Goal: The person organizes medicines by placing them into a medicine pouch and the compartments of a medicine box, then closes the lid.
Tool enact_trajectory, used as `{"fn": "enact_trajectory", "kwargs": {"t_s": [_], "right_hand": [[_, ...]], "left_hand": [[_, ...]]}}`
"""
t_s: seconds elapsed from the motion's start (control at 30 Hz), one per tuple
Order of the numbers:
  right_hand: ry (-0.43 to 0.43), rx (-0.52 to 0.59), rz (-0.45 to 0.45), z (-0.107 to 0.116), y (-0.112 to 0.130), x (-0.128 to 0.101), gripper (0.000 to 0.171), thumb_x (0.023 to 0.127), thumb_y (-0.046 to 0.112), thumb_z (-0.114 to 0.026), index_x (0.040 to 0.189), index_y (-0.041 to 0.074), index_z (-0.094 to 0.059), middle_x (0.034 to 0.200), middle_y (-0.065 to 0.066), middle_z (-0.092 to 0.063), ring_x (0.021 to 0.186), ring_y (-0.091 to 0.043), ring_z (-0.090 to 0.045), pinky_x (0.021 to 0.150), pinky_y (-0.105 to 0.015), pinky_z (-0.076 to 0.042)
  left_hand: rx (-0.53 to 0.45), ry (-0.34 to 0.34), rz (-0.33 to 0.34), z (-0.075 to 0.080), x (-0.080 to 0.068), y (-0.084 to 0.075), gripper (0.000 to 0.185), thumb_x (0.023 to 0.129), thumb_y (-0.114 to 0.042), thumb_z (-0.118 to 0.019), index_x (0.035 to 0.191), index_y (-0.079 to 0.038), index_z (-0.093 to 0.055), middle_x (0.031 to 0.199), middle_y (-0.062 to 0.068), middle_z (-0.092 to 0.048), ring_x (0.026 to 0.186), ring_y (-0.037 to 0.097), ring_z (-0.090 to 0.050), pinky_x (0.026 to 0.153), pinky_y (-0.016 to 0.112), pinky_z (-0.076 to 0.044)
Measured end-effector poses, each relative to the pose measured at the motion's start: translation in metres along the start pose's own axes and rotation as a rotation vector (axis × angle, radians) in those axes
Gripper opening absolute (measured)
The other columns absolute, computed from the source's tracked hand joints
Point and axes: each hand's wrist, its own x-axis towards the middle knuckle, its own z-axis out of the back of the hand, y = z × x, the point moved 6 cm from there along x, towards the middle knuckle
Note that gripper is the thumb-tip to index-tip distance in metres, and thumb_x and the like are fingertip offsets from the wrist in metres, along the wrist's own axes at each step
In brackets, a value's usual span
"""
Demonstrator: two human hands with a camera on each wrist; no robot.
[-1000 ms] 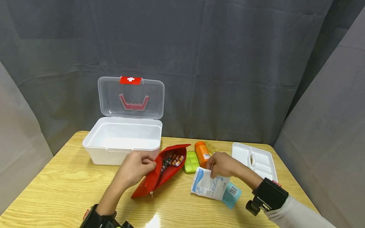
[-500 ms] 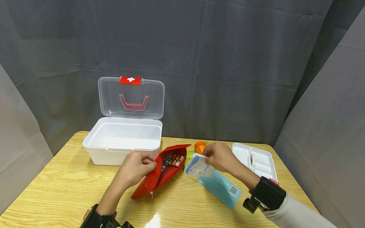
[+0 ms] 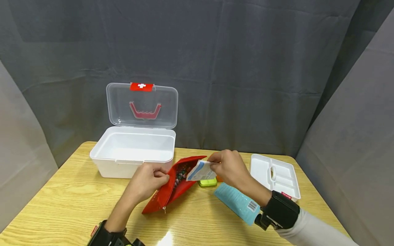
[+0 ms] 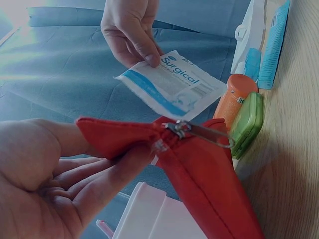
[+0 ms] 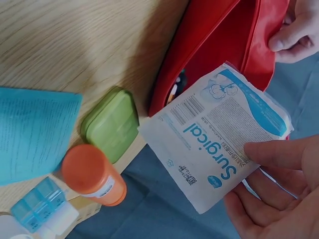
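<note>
My left hand (image 3: 147, 182) pinches the edge of a red zippered pouch (image 3: 181, 188), keeping its mouth spread. Inside the pouch lie several blister packs of capsules (image 3: 181, 173), partly covered. My right hand (image 3: 229, 169) pinches a white and blue packet printed "Surgical" (image 5: 214, 134) between thumb and fingers. The packet hangs right at the pouch's mouth, its lower edge overlapping the opening in the head view; the right wrist view shows it in front of the opening. Below the packet sits a green pill case (image 5: 112, 124), with an orange bottle (image 5: 94, 174) beside it.
A teal packet (image 3: 237, 203) lies on the wooden table under my right forearm. At the right is a white divided tray (image 3: 284, 177). Behind my left hand stands a white box (image 3: 132, 150) with its clear lid raised. A blue pill organizer (image 5: 40, 201) is near the bottle.
My right hand has lifted the surgical packet off the teal packet and carried it left and up to the pouch's mouth. The left hand still holds the pouch in the same place.
</note>
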Motion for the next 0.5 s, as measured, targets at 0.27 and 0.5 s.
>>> {"fn": "enact_trajectory", "kwargs": {"t_s": [0.27, 0.5], "right_hand": [[-0.022, -0.016, 0.021, -0.001, 0.010, 0.002, 0.017, 0.083, -0.001, -0.071, 0.089, 0.012, -0.082, 0.086, -0.002, -0.078, 0.059, -0.006, -0.063, 0.054, -0.024, -0.049], [-0.095, 0.017, 0.072, -0.011, 0.018, 0.000, 0.016, 0.081, -0.001, -0.076, 0.088, 0.012, -0.082, 0.089, 0.000, -0.079, 0.074, -0.008, -0.069, 0.062, -0.025, -0.054]], "left_hand": [[0.004, 0.004, 0.002, -0.001, 0.000, 0.001, 0.010, 0.083, -0.003, -0.066, 0.080, -0.009, -0.073, 0.064, -0.004, -0.062, 0.062, 0.010, -0.055, 0.058, 0.023, -0.045], [-0.004, 0.003, 0.006, -0.002, 0.001, 0.002, 0.010, 0.083, -0.003, -0.066, 0.082, -0.007, -0.074, 0.067, -0.003, -0.066, 0.063, 0.010, -0.058, 0.058, 0.024, -0.048]]}}
